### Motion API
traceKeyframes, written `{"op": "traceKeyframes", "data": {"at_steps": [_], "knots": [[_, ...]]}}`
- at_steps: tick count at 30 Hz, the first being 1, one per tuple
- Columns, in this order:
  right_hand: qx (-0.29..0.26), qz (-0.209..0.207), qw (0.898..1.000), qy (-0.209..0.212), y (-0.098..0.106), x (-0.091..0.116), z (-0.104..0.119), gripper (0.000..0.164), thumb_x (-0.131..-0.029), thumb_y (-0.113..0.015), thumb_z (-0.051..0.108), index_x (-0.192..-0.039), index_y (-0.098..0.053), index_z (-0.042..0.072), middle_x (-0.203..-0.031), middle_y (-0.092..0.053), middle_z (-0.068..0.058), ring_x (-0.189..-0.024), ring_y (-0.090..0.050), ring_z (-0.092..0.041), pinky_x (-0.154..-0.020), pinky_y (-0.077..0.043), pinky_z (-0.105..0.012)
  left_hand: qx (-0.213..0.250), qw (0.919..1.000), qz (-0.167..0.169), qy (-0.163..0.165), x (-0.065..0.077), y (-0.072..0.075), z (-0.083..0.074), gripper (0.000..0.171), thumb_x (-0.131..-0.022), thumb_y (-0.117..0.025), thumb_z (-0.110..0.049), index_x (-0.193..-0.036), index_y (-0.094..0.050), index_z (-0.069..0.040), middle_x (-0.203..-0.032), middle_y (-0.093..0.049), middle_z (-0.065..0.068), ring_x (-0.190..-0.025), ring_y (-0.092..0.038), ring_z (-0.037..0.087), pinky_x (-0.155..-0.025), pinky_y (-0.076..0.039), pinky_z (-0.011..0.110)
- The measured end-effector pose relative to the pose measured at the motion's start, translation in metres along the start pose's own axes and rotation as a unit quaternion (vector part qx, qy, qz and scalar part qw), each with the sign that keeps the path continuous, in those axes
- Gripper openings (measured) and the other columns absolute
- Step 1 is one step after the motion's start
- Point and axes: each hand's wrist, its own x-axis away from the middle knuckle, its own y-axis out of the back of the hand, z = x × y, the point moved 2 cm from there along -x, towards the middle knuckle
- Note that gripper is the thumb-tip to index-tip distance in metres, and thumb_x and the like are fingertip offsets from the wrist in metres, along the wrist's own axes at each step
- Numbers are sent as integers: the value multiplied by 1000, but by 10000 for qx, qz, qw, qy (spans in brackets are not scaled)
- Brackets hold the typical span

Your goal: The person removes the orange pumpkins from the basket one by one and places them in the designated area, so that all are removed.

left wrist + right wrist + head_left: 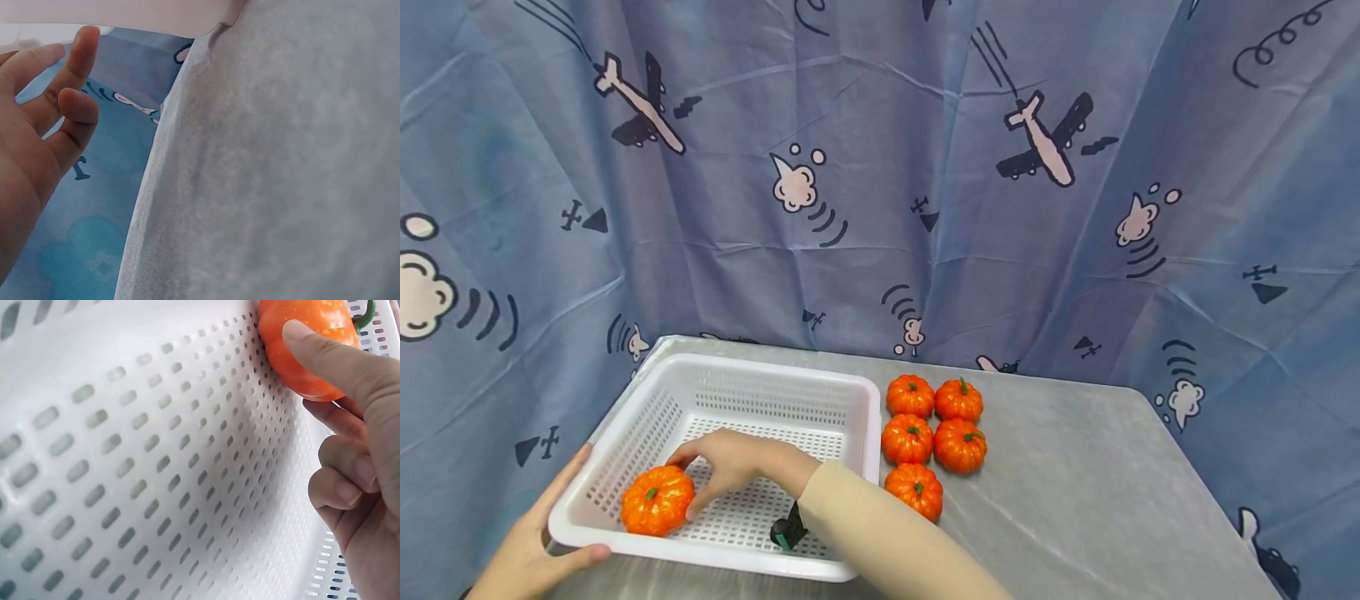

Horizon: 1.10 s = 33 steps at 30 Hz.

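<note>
An orange toy pumpkin [655,504] with a green stem sits in the front left corner of a white plastic basket [775,364]. My right hand [730,462] reaches over the basket's right side and holds this pumpkin. Thumb and fingers lie on opposite sides of the pumpkin [306,356] in the right wrist view, with the other fingers curled below. At the basket's front left corner my left hand [535,550] grips the rim, thumb along the front and fingers up the left side. The left wrist view shows the left hand's [37,131] lower fingers, loosely bent under the basket's edge.
To the right of the basket, several orange pumpkins [908,439] stand close together on the grey-covered table [1075,483]. A blue curtain [880,167] with printed planes hangs behind the table. The black wrist camera [786,531] shows under my right forearm.
</note>
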Motion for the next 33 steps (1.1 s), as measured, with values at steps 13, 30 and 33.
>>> {"op": "traceKeyframes", "data": {"at_steps": [13,30,33], "knots": [[53,-49,9999,71,9,3,1,70,-85,-91,41,-146,-64,23,-134,-70,15,-123,-57,7,-106,-36,-10,-80,9999,2,69,-2,1,-1,123,-76,-91,0,-172,-17,-22,-142,-26,-49,-111,-41,-22,-81,-36,4],[-220,-599,9979,137,32,16,4,71,-85,-90,42,-147,-63,20,-134,-70,12,-126,-59,2,-107,-40,-15,-161,9998,58,61,2,0,2,124,-77,-91,0,-172,-16,-24,-142,-25,-51,-111,-43,-21,-81,-36,5],[-265,-962,9949,161,41,22,6,73,-85,-90,42,-148,-62,17,-135,-70,9,-126,-60,0,-108,-41,-16,-170,9998,73,91,2,0,2,124,-77,-91,0,-173,-15,-23,-142,-24,-50,-109,-44,-20,-80,-37,6]]}}
